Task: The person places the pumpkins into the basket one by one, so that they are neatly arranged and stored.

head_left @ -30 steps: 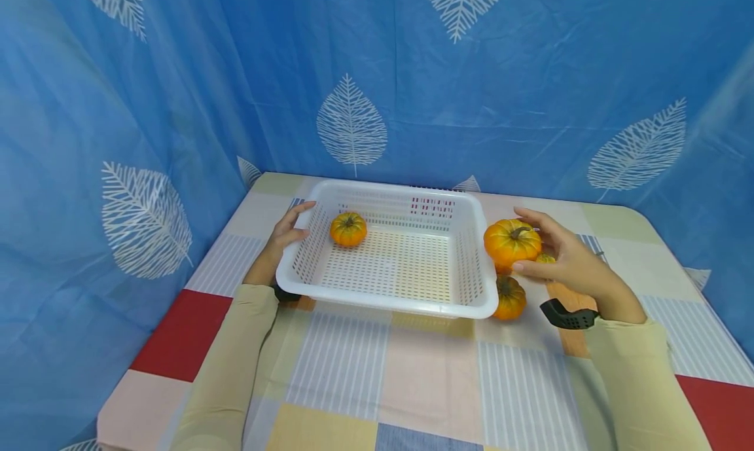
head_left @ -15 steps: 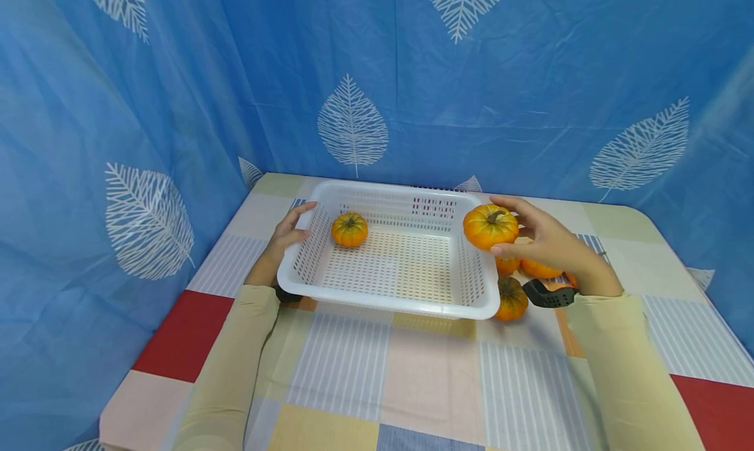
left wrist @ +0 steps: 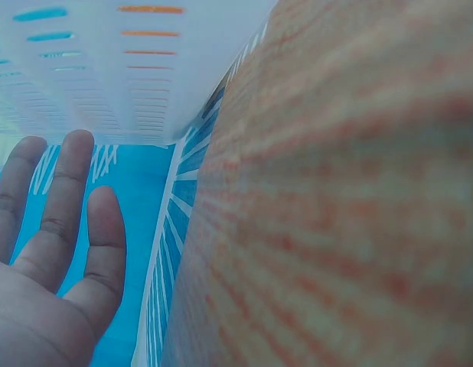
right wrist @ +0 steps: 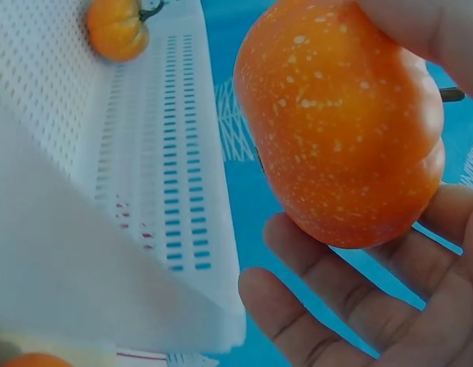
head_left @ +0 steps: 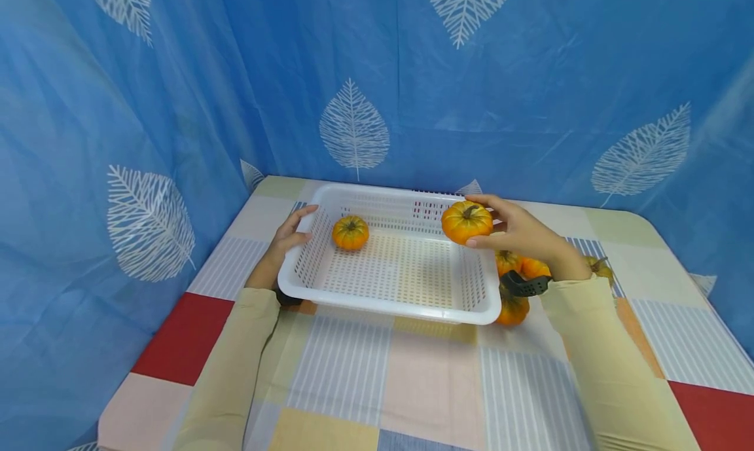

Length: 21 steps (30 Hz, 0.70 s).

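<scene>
My right hand [head_left: 509,232] holds a small orange pumpkin [head_left: 466,222] above the right part of a white plastic basket [head_left: 389,311]. Thumb and fingers lie on either side of this pumpkin [right wrist: 336,130] in the right wrist view, its stem pointing toward the palm. Inside the basket, toward its left end, sits another small pumpkin [head_left: 350,233]. At the left rim rests my left hand [head_left: 283,245], thumb and fingertips against the edge. The left wrist view shows several of its fingers [left wrist: 57,206] extended beside the perforated basket wall [left wrist: 106,84].
Several pumpkins lie on the table right of the basket: an orange one [head_left: 514,309] at its front corner, others [head_left: 535,268] partly behind the right wrist, and a yellowish one [head_left: 599,268] beyond the forearm. A blue leaf-print curtain [head_left: 471,124] hangs behind the checkered tablecloth [head_left: 436,385].
My right hand has carried the pumpkin leftward from the right side, over the rim and above the basket. The left hand and the basket have stayed in place.
</scene>
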Each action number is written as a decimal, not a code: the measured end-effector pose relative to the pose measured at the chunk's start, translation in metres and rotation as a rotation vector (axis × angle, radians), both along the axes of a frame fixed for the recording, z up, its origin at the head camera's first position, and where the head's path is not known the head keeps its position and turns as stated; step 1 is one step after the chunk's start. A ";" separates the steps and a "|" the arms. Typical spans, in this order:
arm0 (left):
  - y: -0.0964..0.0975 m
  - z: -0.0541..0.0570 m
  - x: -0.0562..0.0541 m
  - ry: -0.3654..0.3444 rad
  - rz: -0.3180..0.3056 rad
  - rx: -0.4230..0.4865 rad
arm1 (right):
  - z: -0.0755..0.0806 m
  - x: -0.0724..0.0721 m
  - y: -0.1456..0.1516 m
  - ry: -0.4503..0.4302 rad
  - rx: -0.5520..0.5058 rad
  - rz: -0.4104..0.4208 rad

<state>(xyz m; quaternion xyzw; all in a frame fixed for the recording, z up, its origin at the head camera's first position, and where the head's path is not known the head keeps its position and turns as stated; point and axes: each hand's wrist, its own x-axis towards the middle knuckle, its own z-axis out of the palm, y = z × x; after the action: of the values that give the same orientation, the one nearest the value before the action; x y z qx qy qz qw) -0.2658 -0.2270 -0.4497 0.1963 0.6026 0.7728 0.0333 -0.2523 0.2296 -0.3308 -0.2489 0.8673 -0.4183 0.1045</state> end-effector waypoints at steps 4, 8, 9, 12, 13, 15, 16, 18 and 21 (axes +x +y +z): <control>0.000 0.000 0.001 0.011 -0.009 -0.007 | -0.001 -0.005 -0.009 -0.011 -0.008 0.015; 0.000 0.000 0.002 0.013 -0.014 -0.006 | -0.003 -0.011 -0.017 -0.021 0.000 0.019; 0.000 0.000 0.002 0.012 -0.013 -0.002 | -0.004 -0.013 -0.019 -0.025 0.003 0.020; 0.000 0.000 0.002 -0.002 -0.015 0.002 | -0.007 -0.017 -0.024 -0.025 0.012 0.027; 0.000 0.000 0.002 -0.009 -0.012 0.001 | -0.008 -0.018 -0.026 -0.026 0.011 0.029; 0.000 0.000 0.002 -0.015 -0.013 -0.003 | -0.010 -0.020 -0.030 -0.029 0.006 0.033; 0.000 0.000 0.002 -0.021 -0.015 -0.003 | -0.011 -0.021 -0.031 -0.031 0.001 0.035; 0.000 0.000 0.002 -0.017 -0.016 -0.006 | -0.012 -0.024 -0.035 -0.041 -0.008 0.032; -0.001 -0.001 0.002 -0.007 -0.024 -0.005 | -0.016 -0.029 -0.039 -0.062 -0.020 0.033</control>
<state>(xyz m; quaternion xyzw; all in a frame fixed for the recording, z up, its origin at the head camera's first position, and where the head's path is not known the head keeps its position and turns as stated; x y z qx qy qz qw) -0.2634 -0.2275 -0.4504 0.2006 0.6020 0.7715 0.0452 -0.2811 0.1909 -0.3466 -0.2509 0.8553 -0.4325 0.1359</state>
